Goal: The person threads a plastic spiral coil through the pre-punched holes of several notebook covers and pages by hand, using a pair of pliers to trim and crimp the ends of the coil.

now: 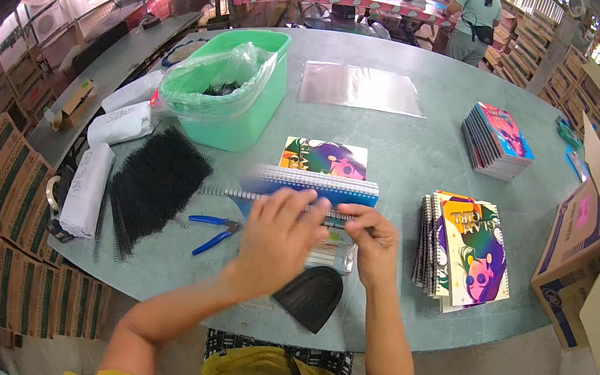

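Note:
In front of me a notebook (317, 182) with blue covers stands on edge, its row of punched holes facing me. A black spiral coil (219, 191) runs along those holes and sticks out past the left end. My left hand (280, 232), blurred, lies over the coil with its fingers stretched out. At the right end my right hand (371, 236) pinches the notebook's edge between thumb and fingers. Behind it lies a colourful cover (325, 157). Blue-handled pliers (216, 233) rest to the left, and a black rounded pad (310, 298) sits below my hands.
Left are a heap of black coils (156, 182), white wrapped rolls (87, 186) and a green bin (249, 110) lined with plastic. Right are bound notebooks (469, 250), a stack of books (496, 142) and an open carton (576, 260). A clear sheet (364, 89) lies farther back; a person (474, 21) stands beyond.

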Demonstrator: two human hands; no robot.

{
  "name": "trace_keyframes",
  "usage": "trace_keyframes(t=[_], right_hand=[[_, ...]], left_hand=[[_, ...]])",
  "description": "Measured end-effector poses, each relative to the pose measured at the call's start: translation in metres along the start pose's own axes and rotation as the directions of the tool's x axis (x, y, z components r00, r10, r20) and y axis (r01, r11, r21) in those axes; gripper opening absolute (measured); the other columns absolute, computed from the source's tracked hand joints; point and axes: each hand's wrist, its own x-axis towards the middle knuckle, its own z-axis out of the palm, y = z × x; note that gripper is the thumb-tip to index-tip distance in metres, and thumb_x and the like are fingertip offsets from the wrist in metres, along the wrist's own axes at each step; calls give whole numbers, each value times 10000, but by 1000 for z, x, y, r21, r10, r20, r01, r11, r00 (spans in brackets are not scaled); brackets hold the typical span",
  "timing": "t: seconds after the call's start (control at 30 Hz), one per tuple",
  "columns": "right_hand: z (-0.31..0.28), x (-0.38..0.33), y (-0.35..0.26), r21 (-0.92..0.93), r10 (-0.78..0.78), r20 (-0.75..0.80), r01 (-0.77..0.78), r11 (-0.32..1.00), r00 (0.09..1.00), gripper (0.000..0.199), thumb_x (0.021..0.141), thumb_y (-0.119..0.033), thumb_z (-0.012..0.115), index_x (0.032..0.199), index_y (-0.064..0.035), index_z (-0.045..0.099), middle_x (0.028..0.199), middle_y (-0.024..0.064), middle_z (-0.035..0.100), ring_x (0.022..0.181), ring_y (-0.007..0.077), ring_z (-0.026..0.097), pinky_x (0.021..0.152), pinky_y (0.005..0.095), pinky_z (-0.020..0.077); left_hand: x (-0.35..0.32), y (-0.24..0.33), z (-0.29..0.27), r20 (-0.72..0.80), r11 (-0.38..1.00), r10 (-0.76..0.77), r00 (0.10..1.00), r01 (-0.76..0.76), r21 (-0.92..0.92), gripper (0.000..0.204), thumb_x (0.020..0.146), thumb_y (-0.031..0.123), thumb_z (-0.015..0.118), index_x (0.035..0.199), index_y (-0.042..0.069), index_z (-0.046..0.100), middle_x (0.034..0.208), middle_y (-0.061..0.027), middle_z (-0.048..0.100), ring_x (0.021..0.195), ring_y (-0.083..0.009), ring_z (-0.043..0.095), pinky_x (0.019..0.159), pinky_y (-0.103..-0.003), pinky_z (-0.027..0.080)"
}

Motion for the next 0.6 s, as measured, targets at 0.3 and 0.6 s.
trace_keyframes(t=[0.3,0.6], right_hand=[[-6,-4,5,-280,68,-65,-84,957,996,167,848,-83,630,998,-11,617,1024,93,645,918,134,583,837,279,451],[0,-7,-8,-454,88,-118,-132,881,989,161,846,-19,585,999,9,625,860,46,649,770,83,565,677,227,449]], left_hand=[[16,-32,4,319,963,-14,948,99,-252,114,777,124,630,824,24,604,797,-117,579,820,-303,549,742,-385,438],[24,-18,22,220,903,69,973,33,-428,191,759,136,634,924,46,598,856,-117,571,855,-311,532,763,-406,431]])
